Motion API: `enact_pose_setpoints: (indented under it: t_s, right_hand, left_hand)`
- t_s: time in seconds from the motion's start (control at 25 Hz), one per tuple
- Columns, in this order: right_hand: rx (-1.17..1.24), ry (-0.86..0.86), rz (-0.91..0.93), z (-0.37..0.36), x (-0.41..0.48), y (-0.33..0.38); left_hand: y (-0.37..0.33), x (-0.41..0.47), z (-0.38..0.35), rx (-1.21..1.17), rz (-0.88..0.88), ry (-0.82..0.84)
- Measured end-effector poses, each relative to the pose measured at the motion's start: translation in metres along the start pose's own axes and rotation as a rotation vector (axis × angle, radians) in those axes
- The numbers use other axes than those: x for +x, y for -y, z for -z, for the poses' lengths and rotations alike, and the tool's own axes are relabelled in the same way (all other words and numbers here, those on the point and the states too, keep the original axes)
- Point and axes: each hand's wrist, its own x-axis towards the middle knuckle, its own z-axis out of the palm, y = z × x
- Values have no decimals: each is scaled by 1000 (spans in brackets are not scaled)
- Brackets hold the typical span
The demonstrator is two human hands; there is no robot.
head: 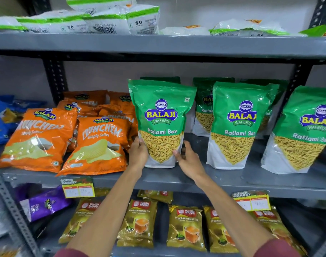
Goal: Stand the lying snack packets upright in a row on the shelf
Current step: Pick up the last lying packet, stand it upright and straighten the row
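A green Ratlami Sev packet (161, 115) stands upright on the grey middle shelf (232, 180). My left hand (139, 152) grips its lower left edge and my right hand (188, 158) grips its lower right corner. Two more green Ratlami Sev packets (236, 125) (303, 134) stand upright to its right in a front row. Further green packets (204, 101) stand behind them.
Orange Crunchem chip bags (38, 138) (101, 145) lean close on the left, almost touching my left hand. White and green packets (121, 19) lie on the top shelf. Tea packets (186, 227) and a purple packet (43, 203) fill the lower shelf. Price tags (78, 188) hang on the shelf edge.
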Motion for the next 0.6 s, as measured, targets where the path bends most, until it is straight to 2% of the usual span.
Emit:
enact_pose_setpoints:
  t_s: [0.32,0.4,0.48,0.6]
  right_hand:
    - [59,1,70,2,-23,-5]
    - [53,-13,94,8,-23,-4]
    - [36,-131,154,16,-30,-9]
    - [92,-454,332,42,-44,-19]
  left_hand:
    - [-7,-31,4,-52,13,-11]
    - [-9,-37,-2,-40,-35,-98]
    - [-12,-50,-11,-16,-228,-282]
    - [-24,-71,-39,18,-664,-458]
